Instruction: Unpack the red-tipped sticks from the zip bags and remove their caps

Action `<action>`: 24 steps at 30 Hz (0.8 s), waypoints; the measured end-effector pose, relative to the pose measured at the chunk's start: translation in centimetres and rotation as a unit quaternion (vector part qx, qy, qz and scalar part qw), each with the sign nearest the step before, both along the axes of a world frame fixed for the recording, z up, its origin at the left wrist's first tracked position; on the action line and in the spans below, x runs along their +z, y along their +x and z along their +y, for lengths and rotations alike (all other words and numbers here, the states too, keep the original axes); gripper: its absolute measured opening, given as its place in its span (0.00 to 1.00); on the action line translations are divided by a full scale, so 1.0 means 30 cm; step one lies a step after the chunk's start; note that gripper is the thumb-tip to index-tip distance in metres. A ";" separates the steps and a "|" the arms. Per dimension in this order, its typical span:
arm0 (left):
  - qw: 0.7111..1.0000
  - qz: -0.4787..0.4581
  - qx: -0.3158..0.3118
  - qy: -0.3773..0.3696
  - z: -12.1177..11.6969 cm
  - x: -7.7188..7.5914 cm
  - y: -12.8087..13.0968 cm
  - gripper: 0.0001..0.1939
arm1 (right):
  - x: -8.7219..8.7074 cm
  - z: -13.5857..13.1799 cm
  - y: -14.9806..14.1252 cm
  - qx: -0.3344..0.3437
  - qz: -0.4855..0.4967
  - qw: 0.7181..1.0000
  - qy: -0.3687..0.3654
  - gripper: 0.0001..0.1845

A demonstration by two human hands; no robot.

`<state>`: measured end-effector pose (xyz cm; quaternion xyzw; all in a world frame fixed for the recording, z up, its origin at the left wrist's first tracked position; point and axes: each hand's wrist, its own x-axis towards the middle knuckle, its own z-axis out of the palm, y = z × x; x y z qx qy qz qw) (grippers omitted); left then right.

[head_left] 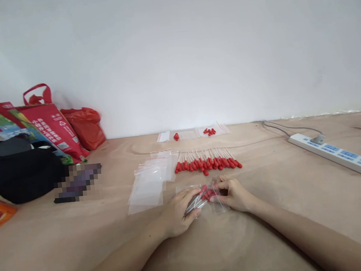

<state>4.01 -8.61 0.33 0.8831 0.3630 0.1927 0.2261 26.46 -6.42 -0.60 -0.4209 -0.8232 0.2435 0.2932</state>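
Observation:
My left hand (178, 212) is closed around a clear zip bag (218, 206) and the pale sticks with red ends (199, 201) that appear to be inside it. The sticks lie slanted, red ends pointing up and right. At the bag's right side, my right hand (237, 194) pinches its edge beside the red ends. Just beyond my hands, a row of loose red-tipped sticks (208, 161) lies on the table, red ends toward me. Several flat clear zip bags (147, 189) overlap to the left of the row.
Filled clear bags (213, 131) with red-tipped sticks lie near the wall. A white power strip (336, 153) with a plugged-in grey cable sits at right. On the left are a blurred-out dark flat object (77, 183), a black cloth item (22, 174) and red bags (51, 125).

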 end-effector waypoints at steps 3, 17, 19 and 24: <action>1.000 0.007 0.001 0.001 -0.003 0.007 0.002 0.23 | -0.008 -0.007 0.004 0.002 0.032 0.999 -0.027 0.14; 1.000 0.026 0.004 -0.015 -0.010 0.029 0.006 0.20 | 0.008 -0.004 0.057 0.053 0.094 0.979 -0.171 0.14; 0.999 0.026 0.001 -0.019 -0.011 0.032 0.005 0.20 | 0.017 0.009 0.097 0.033 0.106 0.977 -0.183 0.15; 1.000 0.016 -0.008 -0.009 -0.011 0.030 0.004 0.20 | 0.072 0.049 0.259 -0.012 0.150 0.962 -0.230 0.17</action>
